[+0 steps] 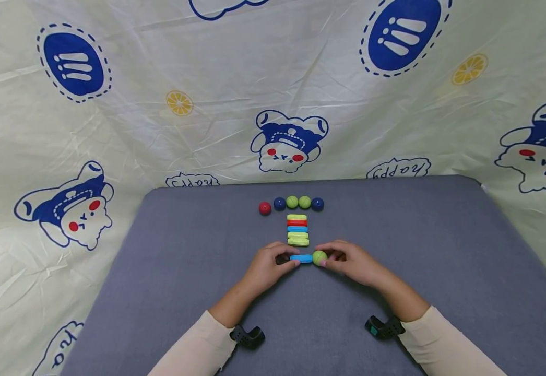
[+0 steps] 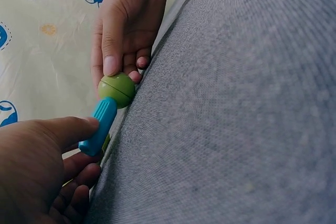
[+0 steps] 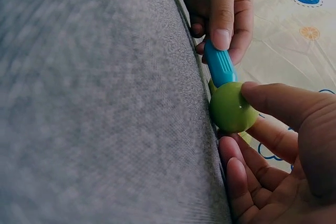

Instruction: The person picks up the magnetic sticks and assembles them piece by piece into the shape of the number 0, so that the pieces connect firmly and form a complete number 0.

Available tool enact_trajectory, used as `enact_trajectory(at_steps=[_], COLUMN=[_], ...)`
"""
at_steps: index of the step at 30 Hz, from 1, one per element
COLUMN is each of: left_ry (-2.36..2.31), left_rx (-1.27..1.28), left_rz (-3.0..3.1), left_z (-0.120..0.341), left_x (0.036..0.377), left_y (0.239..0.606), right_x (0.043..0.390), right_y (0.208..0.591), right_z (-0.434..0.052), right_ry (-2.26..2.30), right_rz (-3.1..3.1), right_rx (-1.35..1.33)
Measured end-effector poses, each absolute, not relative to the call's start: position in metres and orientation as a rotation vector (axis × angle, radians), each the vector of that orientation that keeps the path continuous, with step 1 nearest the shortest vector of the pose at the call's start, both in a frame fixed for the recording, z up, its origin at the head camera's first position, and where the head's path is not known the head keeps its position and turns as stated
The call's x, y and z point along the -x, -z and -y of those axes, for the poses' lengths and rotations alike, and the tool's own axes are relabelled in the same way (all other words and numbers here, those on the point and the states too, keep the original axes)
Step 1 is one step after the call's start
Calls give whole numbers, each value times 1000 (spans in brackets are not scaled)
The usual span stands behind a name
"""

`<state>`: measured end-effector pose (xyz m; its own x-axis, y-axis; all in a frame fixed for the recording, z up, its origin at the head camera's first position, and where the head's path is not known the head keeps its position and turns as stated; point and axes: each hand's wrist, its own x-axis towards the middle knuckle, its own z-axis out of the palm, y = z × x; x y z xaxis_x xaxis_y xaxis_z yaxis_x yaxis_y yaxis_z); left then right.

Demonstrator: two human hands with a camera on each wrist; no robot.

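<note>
On the grey table (image 1: 169, 271), low and centred in front of me, both my hands meet over two small pieces. Starting at the left: my left hand (image 1: 267, 265) has thumb and forefinger curled round the far end of the blue stick (image 1: 302, 258), a short ribbed rod lying flat and pointing to my right. The left wrist view shows my thumb on top of it and the other fingers tucked beneath, so the pinch is closed and firm, not wide.

At the stick's right end sits the green ball (image 1: 319, 257), touching it end-on. My right hand (image 1: 352, 262) pinches that ball between thumb and fingertips, the rest of the fingers loosely curled under; the right wrist view shows the ball pressed against the stick's tip just above the cloth.

To do this join well, I judge I should keep the stick level and hold it near its outer end so the tip stays free, then bring the ball straight along the stick's axis instead of from an angle. A light pinch on the ball should let it settle onto the tip by itself; squeezing hard might twist it off line.

Beyond my hands, well apart from them, lies a stack of sticks (image 1: 297, 230) in green, red and blue, and behind that a row of balls (image 1: 292, 203), red, dark blue and green.
</note>
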<state>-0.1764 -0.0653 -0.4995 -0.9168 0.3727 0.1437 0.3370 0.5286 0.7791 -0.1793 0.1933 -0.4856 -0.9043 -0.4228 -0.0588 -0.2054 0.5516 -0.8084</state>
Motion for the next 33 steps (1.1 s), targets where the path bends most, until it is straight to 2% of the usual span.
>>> enact_trajectory(at_steps=[33], left_ry=[-1419], left_rx=[-623], left_rz=[-2705], left_z=[65], left_x=[177], left_y=[502], right_x=[183], right_y=[492], right_z=[-196], right_ry=[1278], right_rz=[-2544], right_rx=[575])
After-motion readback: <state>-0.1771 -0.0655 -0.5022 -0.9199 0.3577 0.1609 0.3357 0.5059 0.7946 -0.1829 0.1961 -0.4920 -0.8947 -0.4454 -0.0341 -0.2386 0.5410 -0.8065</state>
